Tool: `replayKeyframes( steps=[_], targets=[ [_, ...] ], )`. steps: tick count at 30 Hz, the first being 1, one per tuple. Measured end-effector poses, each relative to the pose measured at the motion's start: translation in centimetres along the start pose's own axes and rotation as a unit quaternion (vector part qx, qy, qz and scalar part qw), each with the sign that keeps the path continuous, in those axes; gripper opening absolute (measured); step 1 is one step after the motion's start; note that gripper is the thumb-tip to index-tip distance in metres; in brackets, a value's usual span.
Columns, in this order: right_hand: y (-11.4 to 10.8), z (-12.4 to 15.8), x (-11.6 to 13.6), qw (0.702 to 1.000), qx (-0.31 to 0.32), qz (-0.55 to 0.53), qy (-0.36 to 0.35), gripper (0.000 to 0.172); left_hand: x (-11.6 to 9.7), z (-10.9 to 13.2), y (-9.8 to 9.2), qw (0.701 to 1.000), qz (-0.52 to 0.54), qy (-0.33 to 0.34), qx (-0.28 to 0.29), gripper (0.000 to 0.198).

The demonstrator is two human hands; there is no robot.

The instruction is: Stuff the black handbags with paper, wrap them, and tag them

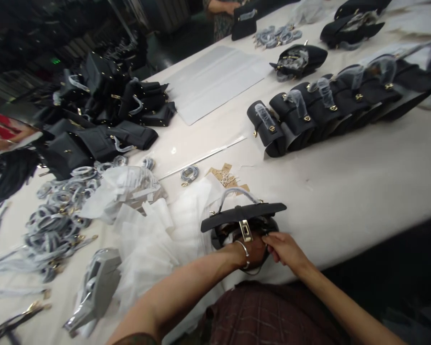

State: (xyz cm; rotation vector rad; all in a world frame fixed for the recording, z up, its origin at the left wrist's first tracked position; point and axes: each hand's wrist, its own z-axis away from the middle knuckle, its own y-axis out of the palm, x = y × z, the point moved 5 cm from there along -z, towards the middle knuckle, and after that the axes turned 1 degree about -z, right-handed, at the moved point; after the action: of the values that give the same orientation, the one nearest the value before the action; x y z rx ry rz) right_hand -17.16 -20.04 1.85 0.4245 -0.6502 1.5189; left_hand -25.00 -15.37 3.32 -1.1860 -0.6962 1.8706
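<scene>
A black handbag (242, 214) stands at the table's near edge, its flap raised and a wrapped handle arching above it. A gold clasp (245, 231) hangs at the flap's front. My left hand (255, 248), with a silver bangle at the wrist, reaches into the bag's mouth; its fingers are hidden inside. At the bag's right side, my right hand (283, 247) pinches the rim between thumb and fingers. Brown paper tags (227, 178) with white strings lie just beyond the bag. Thin white sheets (154, 244) spread out to its left.
Wrapped straps (53, 230) pile up at left, near a grey plastic-wrapped bundle (99, 280). One coiled strap (189, 175) lies beyond the sheets. Several finished-looking bags (298, 120) form a row at right. More black bags (104, 139) are heaped at far left. Other people (222, 19) are across the table.
</scene>
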Motion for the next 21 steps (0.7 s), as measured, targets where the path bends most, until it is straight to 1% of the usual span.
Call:
replayKeyframes(
  steps=[2, 4, 6, 7, 8, 9, 10, 11, 12, 13, 14, 15, 16, 17, 18, 20, 21],
  targets=[
    [-0.5, 0.1, 0.2, 1.000, 0.000, 0.016, -0.010, 0.036, 0.1, 0.4, -1.1, 1.000, 0.005, 0.011, -0.012, 0.018],
    [-1.3, 0.4, 0.6, 0.999, -0.002, 0.039, -0.031, 0.037, 0.1, 2.1, -3.0, 0.998, 0.022, 0.035, -0.040, 0.017],
    [-2.1, 0.9, 1.0, 0.996, -0.005, 0.073, -0.052, 0.038, 0.0, 5.1, -4.9, 0.994, 0.044, 0.036, -0.098, 0.017],
    [-2.4, 1.2, 1.2, 0.993, -0.010, 0.103, -0.063, 0.038, 0.0, 6.8, -5.5, 0.990, 0.049, 0.020, -0.132, 0.019],
    [-2.6, 1.6, 1.6, 0.986, -0.027, 0.145, -0.082, 0.038, 0.1, 8.4, -5.7, 0.986, 0.047, -0.008, -0.162, 0.026],
    [-2.9, 2.2, 2.3, 0.972, -0.063, 0.195, -0.111, 0.037, 0.0, 9.9, -5.5, 0.982, 0.036, -0.036, -0.181, 0.037],
    [-3.0, 2.9, 3.2, 0.950, -0.113, 0.246, -0.156, 0.035, 0.0, 11.1, -4.9, 0.980, 0.017, -0.061, -0.191, 0.050],
    [-2.9, 3.8, 4.5, 0.918, -0.163, 0.290, -0.216, 0.033, -0.2, 11.8, -4.1, 0.978, -0.005, -0.078, -0.192, 0.060],
    [-2.5, 4.6, 5.8, 0.882, -0.198, 0.321, -0.284, 0.030, -0.4, 12.2, -3.2, 0.977, -0.029, -0.088, -0.191, 0.065],
    [-1.7, 5.4, 7.1, 0.848, -0.208, 0.339, -0.350, 0.027, -0.6, 12.1, -2.2, 0.975, -0.053, -0.097, -0.191, 0.062],
    [-0.8, 5.8, 8.2, 0.824, -0.191, 0.350, -0.404, 0.026, -0.6, 11.9, -1.5, 0.972, -0.076, -0.106, -0.197, 0.053],
    [0.3, 5.8, 9.2, 0.808, -0.154, 0.364, -0.438, 0.027, -0.7, 11.4, -0.9, 0.967, -0.094, -0.116, -0.208, 0.040],
    [1.3, 5.4, 9.8, 0.797, -0.113, 0.389, -0.447, 0.028, -0.6, 10.9, -0.5, 0.961, -0.109, -0.123, -0.223, 0.028],
    [2.2, 4.6, 10.2, 0.790, -0.080, 0.429, -0.430, 0.029, -0.5, 10.4, -0.4, 0.954, -0.119, -0.128, -0.242, 0.022],
    [2.7, 3.6, 10.3, 0.784, -0.060, 0.475, -0.395, 0.030, -0.5, 10.1, -0.3, 0.948, -0.128, -0.130, -0.260, 0.021],
    [3.2, 1.6, 10.3, 0.769, -0.051, 0.554, -0.315, 0.034, -0.4, 9.6, -0.5, 0.940, -0.140, -0.132, -0.283, 0.022],
    [3.2, 0.9, 10.2, 0.761, -0.054, 0.579, -0.287, 0.035, -0.3, 9.6, -0.6, 0.937, -0.145, -0.134, -0.287, 0.022]
  ],
)
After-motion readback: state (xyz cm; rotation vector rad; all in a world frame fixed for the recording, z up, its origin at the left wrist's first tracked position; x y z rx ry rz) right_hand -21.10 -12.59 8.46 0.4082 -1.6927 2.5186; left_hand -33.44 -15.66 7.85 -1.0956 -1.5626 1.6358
